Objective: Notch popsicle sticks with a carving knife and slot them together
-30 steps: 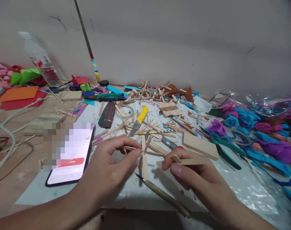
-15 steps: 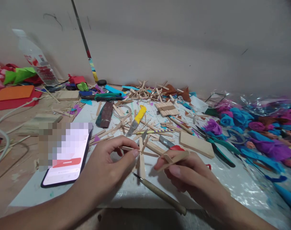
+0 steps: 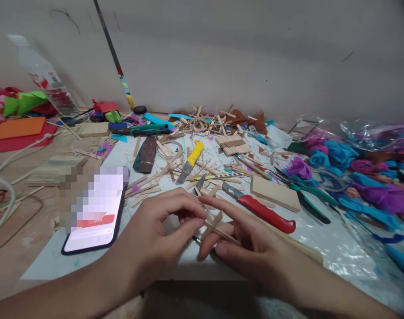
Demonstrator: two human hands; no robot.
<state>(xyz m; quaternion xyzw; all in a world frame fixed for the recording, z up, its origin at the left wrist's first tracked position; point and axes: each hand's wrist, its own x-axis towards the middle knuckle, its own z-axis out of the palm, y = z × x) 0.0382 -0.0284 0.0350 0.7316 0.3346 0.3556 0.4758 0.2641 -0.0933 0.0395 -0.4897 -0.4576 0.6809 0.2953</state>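
Pale wood against bright colour on a white work board (image 3: 321,261)

Pale tan craft sticks (image 3: 218,228) lie among a red-handled knife (image 3: 266,214), a yellow-handled cutter (image 3: 190,161) and a yellow-and-purple striped pencil (image 3: 218,177); blue, purple and magenta paper roses (image 3: 338,161) crowd one side, orange paper (image 3: 17,127) over red felt (image 3: 22,141) the other, and green-handled pliers (image 3: 308,204) lie between.

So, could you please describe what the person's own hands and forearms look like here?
Both are bare: the left hand and right hand wear no gloves, rings, watch or bracelets, and no sleeves reach the visible forearms. The fingers are slender, the nails short and unpainted. No markings show.
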